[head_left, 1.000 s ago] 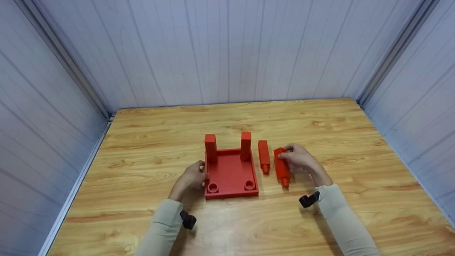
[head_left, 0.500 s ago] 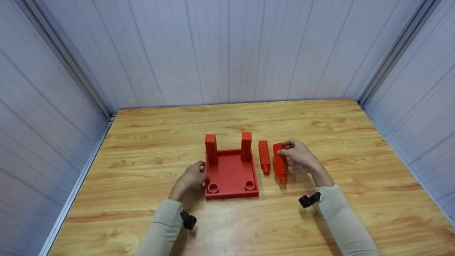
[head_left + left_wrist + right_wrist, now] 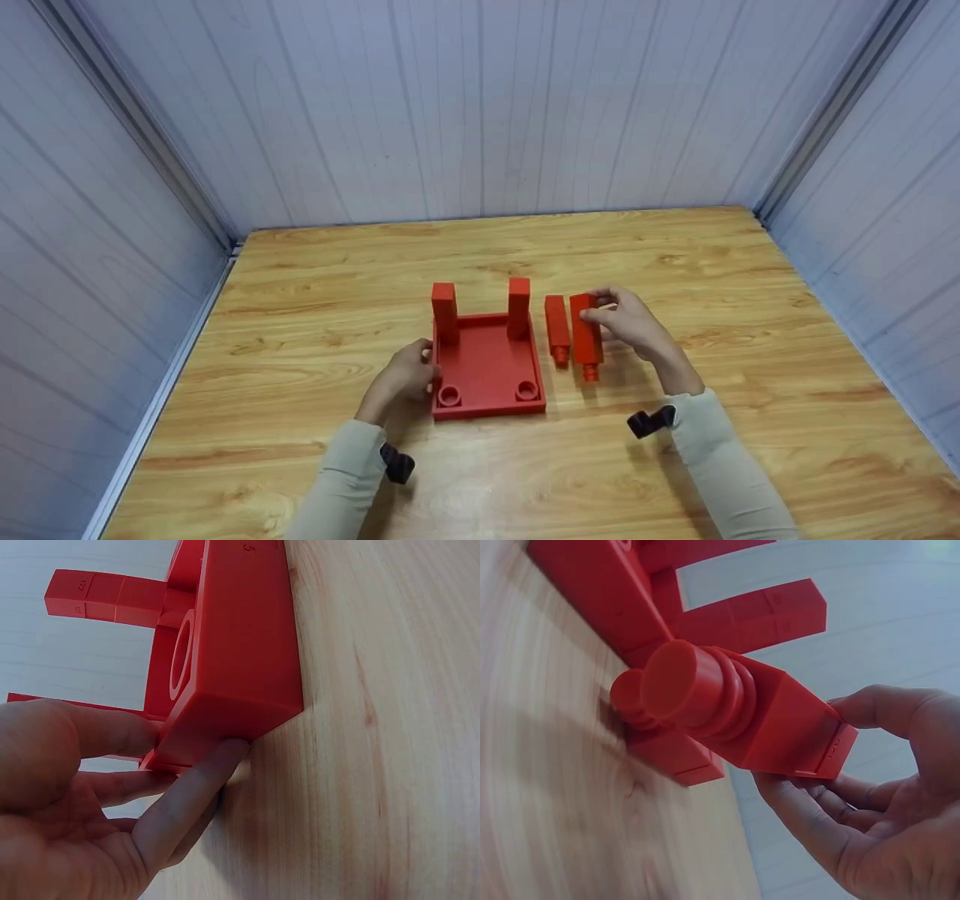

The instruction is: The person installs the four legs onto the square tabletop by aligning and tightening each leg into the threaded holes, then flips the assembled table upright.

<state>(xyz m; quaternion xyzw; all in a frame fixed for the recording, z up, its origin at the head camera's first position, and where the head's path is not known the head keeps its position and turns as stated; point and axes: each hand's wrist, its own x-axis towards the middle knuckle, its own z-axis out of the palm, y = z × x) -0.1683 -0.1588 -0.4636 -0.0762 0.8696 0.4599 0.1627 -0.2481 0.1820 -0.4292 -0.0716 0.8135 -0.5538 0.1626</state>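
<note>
A shallow red tray-shaped base (image 3: 489, 367) lies on the table. Two upright square posts (image 3: 519, 309) stand in its far corners, and two round sockets (image 3: 449, 396) show in its near corners. My left hand (image 3: 406, 373) grips the base's left side, thumb over the rim and fingers against the outer wall (image 3: 240, 701). Between thumb and fingers, my right hand (image 3: 627, 321) pinches a loose red square post (image 3: 587, 330) by its far end; its ringed round peg (image 3: 697, 686) points toward me. Just left of it, a similar post (image 3: 556, 326) lies on the table.
The wood-grain table (image 3: 480, 480) runs back to a pale panelled wall (image 3: 480, 105), with more panels at both sides. Each sleeved wrist carries a small black camera, such as the right one (image 3: 651, 422).
The post in my right hand has moved left and slightly away from me, closer to the lying post. My left hand and the base have stayed put.
</note>
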